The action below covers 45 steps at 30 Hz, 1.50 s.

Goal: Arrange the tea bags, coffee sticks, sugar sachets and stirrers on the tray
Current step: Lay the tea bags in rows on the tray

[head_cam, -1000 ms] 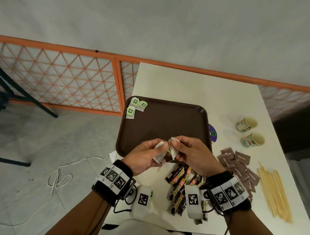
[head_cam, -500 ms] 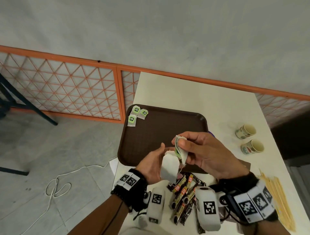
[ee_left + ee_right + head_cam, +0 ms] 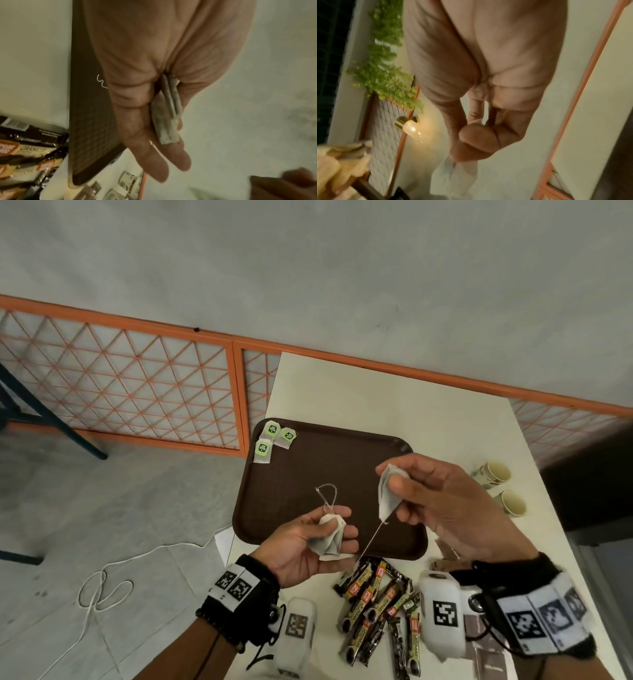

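Holding soft, near-weightless paper, the left hand (image 3: pixel 301 546) clasps folded tea bags (image 3: pixel 329 537), their string looping up. Right of it, the right hand (image 3: pixel 442 508) pinches one tea bag (image 3: pixel 386 494) by its top, thread dangling; gripping the flat body should avoid tearing. Beyond lies the tray (image 3: pixel 308 474), three tagged bags (image 3: pixel 272 440) at its far-left corner.

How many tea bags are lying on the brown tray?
3. All three tea bags sit together at the tray's far left corner: one, one beside it, one nearer. The hands hold more above the tray.
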Available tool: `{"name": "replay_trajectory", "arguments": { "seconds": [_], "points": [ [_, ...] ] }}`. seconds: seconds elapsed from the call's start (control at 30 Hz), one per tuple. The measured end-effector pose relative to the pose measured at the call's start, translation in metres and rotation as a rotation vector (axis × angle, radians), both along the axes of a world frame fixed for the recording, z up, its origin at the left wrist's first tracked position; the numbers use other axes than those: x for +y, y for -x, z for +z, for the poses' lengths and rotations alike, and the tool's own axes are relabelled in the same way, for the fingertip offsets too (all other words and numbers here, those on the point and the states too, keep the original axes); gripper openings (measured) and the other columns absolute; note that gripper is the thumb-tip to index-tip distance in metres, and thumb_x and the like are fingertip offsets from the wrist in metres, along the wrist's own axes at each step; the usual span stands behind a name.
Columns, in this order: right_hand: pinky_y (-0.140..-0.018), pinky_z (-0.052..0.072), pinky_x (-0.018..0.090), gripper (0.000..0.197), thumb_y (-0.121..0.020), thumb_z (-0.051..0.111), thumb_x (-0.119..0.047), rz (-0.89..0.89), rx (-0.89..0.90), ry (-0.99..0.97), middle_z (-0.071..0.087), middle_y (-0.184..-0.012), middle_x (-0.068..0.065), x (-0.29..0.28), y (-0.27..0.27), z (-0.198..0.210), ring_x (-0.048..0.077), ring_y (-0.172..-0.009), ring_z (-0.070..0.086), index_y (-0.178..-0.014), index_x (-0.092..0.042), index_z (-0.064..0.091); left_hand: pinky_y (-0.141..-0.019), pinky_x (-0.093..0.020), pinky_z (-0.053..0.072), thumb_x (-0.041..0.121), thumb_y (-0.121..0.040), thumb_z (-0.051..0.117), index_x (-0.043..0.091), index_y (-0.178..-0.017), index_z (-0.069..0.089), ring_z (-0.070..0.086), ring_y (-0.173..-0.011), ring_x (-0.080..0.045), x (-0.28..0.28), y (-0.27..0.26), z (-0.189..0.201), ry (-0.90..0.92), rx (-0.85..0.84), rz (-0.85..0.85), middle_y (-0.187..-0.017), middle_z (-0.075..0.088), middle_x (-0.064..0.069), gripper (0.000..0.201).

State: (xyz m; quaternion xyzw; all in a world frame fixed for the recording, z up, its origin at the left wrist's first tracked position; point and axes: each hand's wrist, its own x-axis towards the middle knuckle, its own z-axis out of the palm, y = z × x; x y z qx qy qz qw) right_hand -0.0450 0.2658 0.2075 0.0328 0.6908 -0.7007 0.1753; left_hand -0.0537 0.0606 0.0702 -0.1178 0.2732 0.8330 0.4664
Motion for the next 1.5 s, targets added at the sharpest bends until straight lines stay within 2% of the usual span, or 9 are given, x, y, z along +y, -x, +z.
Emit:
{"name": "replay_trajectory", "arguments": {
  "seconds": [0.23, 0.43, 0.63, 0.8, 0.9, 1.0, 1.1, 1.23, 1.5],
  "points": [
    [-0.053, 0.05, 0.021, 0.021, -0.079, 0.071, -0.022, 0.036, 0.19, -0.022, 0.069, -0.082, 0.011, 0.013, 0.0, 0.051, 0.018, -0.06, 0.062, -0.097, -0.013, 0.071, -0.055, -0.029, 0.055, -0.004, -0.09, 0.044, 0.005, -0.092, 0.063, 0.065, -0.07, -0.021, 0.01, 0.002, -0.007, 0.3, -0.041, -0.051, -0.1, 0.066, -0.016, 0.02],
    [-0.081, 0.056, 0.032, 0.02, -0.081, 0.073, -0.02, -0.181, 0.372, -0.347, 0.076, -0.098, 0.001, -0.007, -0.011, 0.031, 0.018, -0.089, 0.074, -0.101, -0.022, 0.073, -0.048, -0.022, 0.048, 0.051, -0.089, 0.057, 0.004, -0.099, 0.073, 0.058, -0.06, -0.014, 0.013, 0.005, 0.03, 0.08, -0.03, -0.069, -0.091, 0.068, -0.01, 0.05],
    [-0.089, 0.047, 0.009, 0.035, -0.088, 0.07, -0.015, -0.057, 0.561, -0.749, 0.063, -0.115, -0.019, -0.045, -0.044, -0.035, -0.004, -0.105, 0.062, -0.123, -0.023, 0.066, -0.045, -0.015, 0.043, 0.047, -0.085, 0.066, 0.011, -0.105, 0.071, 0.051, -0.057, -0.007, 0.008, 0.006, 0.054, 0.149, 0.135, -0.003, -0.073, 0.058, -0.001, 0.042],
    [-0.09, 0.05, 0.013, 0.051, -0.089, 0.061, 0.005, -0.195, 0.39, -0.528, 0.067, -0.113, -0.024, -0.039, -0.054, -0.06, -0.004, -0.109, 0.062, -0.122, -0.034, 0.062, -0.04, -0.016, 0.038, 0.027, -0.084, 0.073, -0.001, -0.11, 0.067, 0.048, -0.049, -0.007, -0.009, 0.01, 0.059, 0.489, 0.291, -0.015, -0.074, 0.057, -0.004, 0.039],
    [-0.085, 0.054, 0.02, 0.055, -0.085, 0.072, -0.012, -0.257, 0.282, -0.51, 0.059, -0.119, -0.02, -0.035, -0.04, -0.075, -0.001, -0.104, 0.06, -0.128, -0.04, 0.052, -0.04, -0.017, 0.034, 0.019, -0.085, 0.074, 0.011, -0.112, 0.071, 0.045, -0.047, -0.008, -0.024, 0.016, 0.072, 0.627, 0.461, -0.159, -0.071, 0.057, -0.003, 0.028],
    [-0.093, 0.052, 0.029, 0.06, -0.082, 0.076, -0.03, -0.027, 0.181, -0.477, 0.054, -0.124, -0.019, -0.047, -0.023, -0.092, 0.002, -0.11, 0.057, -0.135, -0.039, 0.049, -0.039, -0.018, 0.035, 0.02, -0.082, 0.078, 0.024, -0.117, 0.07, 0.045, -0.047, -0.01, -0.036, 0.022, 0.091, 0.602, 0.569, -0.31, -0.073, 0.059, -0.003, 0.037],
    [-0.088, 0.055, 0.039, 0.024, -0.093, 0.063, -0.017, 0.151, 0.198, -0.232, 0.071, -0.107, -0.007, -0.063, -0.019, -0.101, 0.011, -0.099, 0.067, -0.116, -0.021, 0.067, -0.04, -0.017, 0.033, 0.023, -0.079, 0.075, 0.027, -0.12, 0.068, 0.043, -0.047, -0.009, -0.047, 0.024, 0.105, 0.553, 0.601, -0.394, -0.074, 0.06, -0.001, 0.042],
    [-0.077, 0.052, 0.036, 0.026, -0.103, 0.048, -0.02, 0.254, 0.003, -0.007, 0.071, -0.099, 0.007, -0.056, -0.03, -0.099, 0.019, -0.087, 0.067, -0.108, -0.001, 0.065, -0.039, -0.015, 0.032, 0.027, -0.08, 0.077, 0.019, -0.122, 0.067, 0.042, -0.046, -0.007, -0.065, 0.026, 0.108, 0.468, 0.578, -0.393, -0.085, 0.052, -0.013, 0.044],
    [-0.058, 0.041, 0.026, 0.04, -0.1, 0.044, -0.036, 0.257, -0.206, 0.266, 0.061, -0.084, 0.01, -0.027, -0.04, -0.081, 0.018, -0.064, 0.053, -0.1, -0.003, 0.066, -0.04, -0.014, 0.037, 0.037, -0.078, 0.078, 0.01, -0.114, 0.069, 0.047, -0.047, -0.006, -0.09, 0.014, 0.078, 0.482, 0.51, -0.428, -0.076, 0.06, -0.005, 0.045]
  ]
}}
